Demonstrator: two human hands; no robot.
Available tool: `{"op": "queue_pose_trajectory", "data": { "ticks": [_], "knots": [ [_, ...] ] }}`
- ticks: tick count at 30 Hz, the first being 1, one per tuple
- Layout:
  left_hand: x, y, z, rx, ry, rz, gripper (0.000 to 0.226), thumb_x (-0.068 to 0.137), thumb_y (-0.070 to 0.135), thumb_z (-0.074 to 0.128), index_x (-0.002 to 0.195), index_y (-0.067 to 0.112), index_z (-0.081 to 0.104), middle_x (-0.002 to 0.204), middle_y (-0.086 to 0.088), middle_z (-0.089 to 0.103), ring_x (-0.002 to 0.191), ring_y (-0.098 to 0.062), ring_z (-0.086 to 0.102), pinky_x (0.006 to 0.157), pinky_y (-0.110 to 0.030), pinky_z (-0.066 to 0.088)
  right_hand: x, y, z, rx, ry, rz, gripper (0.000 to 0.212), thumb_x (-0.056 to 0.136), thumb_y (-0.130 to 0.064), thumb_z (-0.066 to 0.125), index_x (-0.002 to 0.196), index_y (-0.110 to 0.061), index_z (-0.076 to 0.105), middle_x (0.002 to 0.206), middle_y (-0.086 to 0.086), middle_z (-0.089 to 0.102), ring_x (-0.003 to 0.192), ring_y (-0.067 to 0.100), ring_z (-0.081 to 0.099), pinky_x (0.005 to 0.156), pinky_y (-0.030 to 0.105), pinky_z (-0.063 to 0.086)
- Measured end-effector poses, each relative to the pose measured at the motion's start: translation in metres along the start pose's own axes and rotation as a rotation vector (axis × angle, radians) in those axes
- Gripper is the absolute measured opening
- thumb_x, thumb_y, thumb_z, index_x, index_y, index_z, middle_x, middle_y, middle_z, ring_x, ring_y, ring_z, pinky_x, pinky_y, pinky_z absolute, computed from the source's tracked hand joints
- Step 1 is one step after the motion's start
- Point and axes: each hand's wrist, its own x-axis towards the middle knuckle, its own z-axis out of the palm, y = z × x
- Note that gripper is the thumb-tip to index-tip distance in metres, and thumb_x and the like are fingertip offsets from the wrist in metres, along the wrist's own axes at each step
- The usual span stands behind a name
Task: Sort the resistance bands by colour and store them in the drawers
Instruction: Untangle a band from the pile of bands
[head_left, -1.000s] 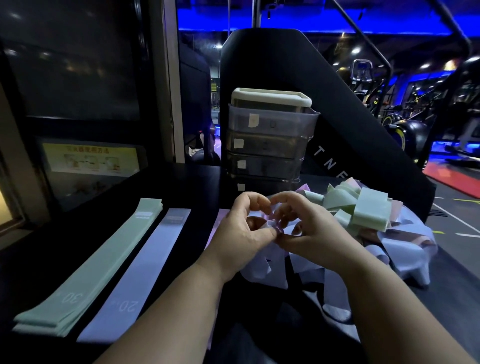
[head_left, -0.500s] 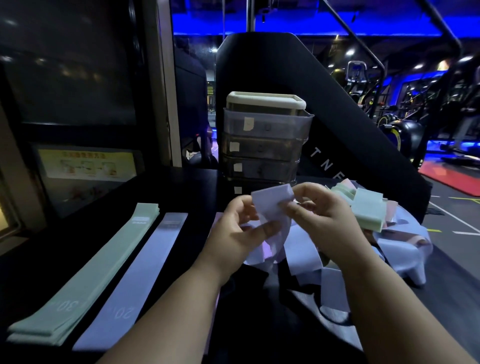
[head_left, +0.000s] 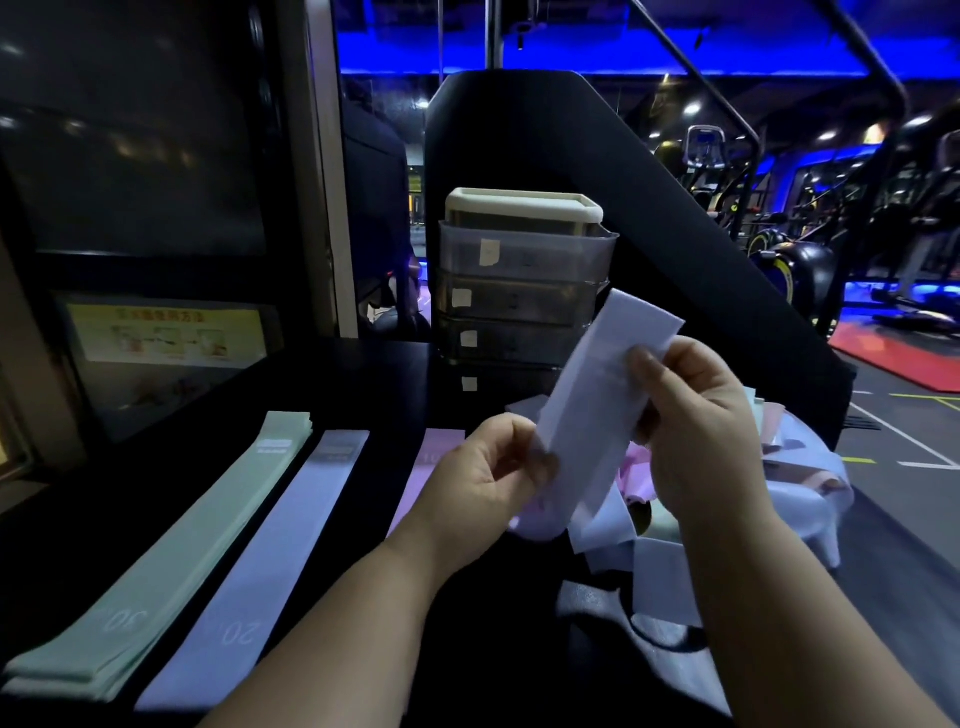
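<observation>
A lavender resistance band (head_left: 597, 405) is lifted above the table, held by both hands. My left hand (head_left: 478, 488) pinches its lower edge, and my right hand (head_left: 696, 436) grips its upper right side. Flat on the black table (head_left: 363, 374) lie sorted rows: a stack of green bands (head_left: 171, 545), a lavender band (head_left: 260, 561) marked 20, and a pink band (head_left: 431, 462) partly hidden by my left hand. A heap of mixed bands (head_left: 795, 467) lies behind my right hand. The grey drawer unit (head_left: 519, 291) stands behind the lifted band with its drawers closed.
A large black slanted machine panel (head_left: 701, 270) rises behind the drawer unit. A dark wall with a yellow poster (head_left: 166, 332) borders the table on the left. The table's right edge drops to the gym floor (head_left: 893, 467), with exercise machines beyond.
Both hands have pulled a lavender band out of the heap and raised it, stretching it out upward to the right. The view has shifted slightly.
</observation>
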Motion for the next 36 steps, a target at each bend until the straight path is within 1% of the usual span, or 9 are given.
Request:
{"op": "queue_pose_trajectory", "data": {
  "ticks": [4, 13, 17, 19, 22, 26, 30, 33, 36],
  "knots": [
    [-0.002, -0.002, 0.0, 0.079, -0.084, 0.018, 0.024, 0.085, 0.035, 0.067, 0.096, 0.015, 0.061, 0.079, -0.001, 0.065, 0.07, -0.016, 0.058, 0.067, -0.025, 0.047, 0.005, -0.004, -0.009, 0.108, 0.132, 0.071, 0.017, 0.096, -0.012, 0.054, 0.083, -0.018, 0.063, 0.066, -0.001, 0.055, 0.059, 0.012, 0.048, 0.06, 0.029, 0.039],
    [0.001, -0.006, -0.001, 0.126, -0.113, -0.039, 0.024, 0.084, 0.043, 0.052, 0.093, 0.022, 0.06, 0.102, -0.007, 0.061, 0.087, -0.008, 0.055, 0.085, -0.035, 0.045, 0.011, 0.001, -0.018, 0.061, 0.25, 0.152, 0.012, 0.098, -0.008, 0.052, 0.089, -0.013, 0.059, 0.071, 0.003, 0.054, 0.059, 0.011, 0.051, 0.056, 0.026, 0.042],
    [0.0, -0.008, 0.001, 0.151, -0.147, -0.088, 0.025, 0.074, 0.053, 0.059, 0.087, 0.033, 0.055, 0.097, -0.009, 0.065, 0.084, -0.012, 0.058, 0.088, -0.045, 0.049, 0.015, 0.003, -0.026, 0.058, 0.329, 0.146, 0.019, 0.097, -0.007, 0.051, 0.082, -0.015, 0.057, 0.066, -0.001, 0.052, 0.053, 0.007, 0.048, 0.048, 0.019, 0.041],
    [-0.001, -0.01, 0.0, 0.125, -0.171, -0.105, 0.026, 0.073, 0.052, 0.065, 0.088, 0.033, 0.055, 0.095, -0.005, 0.067, 0.084, -0.009, 0.059, 0.085, -0.039, 0.05, 0.018, 0.004, -0.032, 0.03, 0.386, 0.15, 0.021, 0.096, -0.006, 0.051, 0.079, -0.016, 0.056, 0.065, 0.0, 0.05, 0.053, 0.008, 0.045, 0.049, 0.021, 0.037],
    [-0.002, -0.007, 0.0, 0.081, -0.216, -0.116, 0.019, 0.084, 0.041, 0.067, 0.088, 0.026, 0.056, 0.073, 0.016, 0.061, 0.071, 0.001, 0.055, 0.072, -0.016, 0.043, 0.022, 0.006, -0.041, 0.031, 0.443, 0.168, 0.022, 0.095, -0.004, 0.051, 0.078, -0.017, 0.057, 0.066, 0.001, 0.053, 0.054, 0.007, 0.049, 0.051, 0.02, 0.04],
    [-0.004, -0.003, -0.004, 0.156, -0.223, -0.091, 0.046, 0.072, 0.061, 0.064, 0.09, 0.019, 0.06, 0.076, 0.01, 0.056, 0.074, -0.003, 0.051, 0.071, -0.014, 0.042, 0.028, 0.006, -0.06, 0.03, 0.53, 0.171, 0.019, 0.092, -0.006, 0.053, 0.077, -0.016, 0.057, 0.065, 0.002, 0.052, 0.051, 0.008, 0.048, 0.054, 0.023, 0.039],
    [-0.005, 0.0, -0.006, 0.081, -0.246, -0.157, 0.025, 0.075, 0.032, 0.066, 0.095, 0.018, 0.061, 0.086, 0.01, 0.061, 0.084, -0.003, 0.057, 0.079, -0.019, 0.045, 0.029, 0.007, -0.07, 0.014, 0.564, 0.214, 0.017, 0.09, -0.01, 0.055, 0.075, -0.017, 0.058, 0.062, 0.002, 0.052, 0.054, 0.015, 0.045, 0.068, 0.035, 0.041],
    [-0.006, 0.005, -0.006, 0.022, -0.256, -0.19, 0.034, 0.067, 0.011, 0.054, 0.1, 0.017, 0.058, 0.094, 0.007, 0.062, 0.084, -0.004, 0.055, 0.074, -0.017, 0.044, 0.03, 0.005, -0.073, 0.014, 0.612, 0.187, 0.025, 0.094, -0.006, 0.051, 0.072, -0.018, 0.053, 0.063, 0.0, 0.05, 0.052, 0.009, 0.045, 0.052, 0.02, 0.039],
    [-0.005, 0.001, -0.007, 0.12, -0.187, -0.157, 0.04, 0.068, 0.006, 0.053, 0.103, 0.025, 0.058, 0.097, 0.01, 0.066, 0.083, -0.011, 0.054, 0.076, -0.027, 0.045, 0.032, 0.002, -0.075, 0.017, 0.643, 0.191, 0.024, 0.096, -0.008, 0.051, 0.074, -0.02, 0.052, 0.067, -0.001, 0.051, 0.054, 0.008, 0.046, 0.046, 0.017, 0.037]
  ]
}}
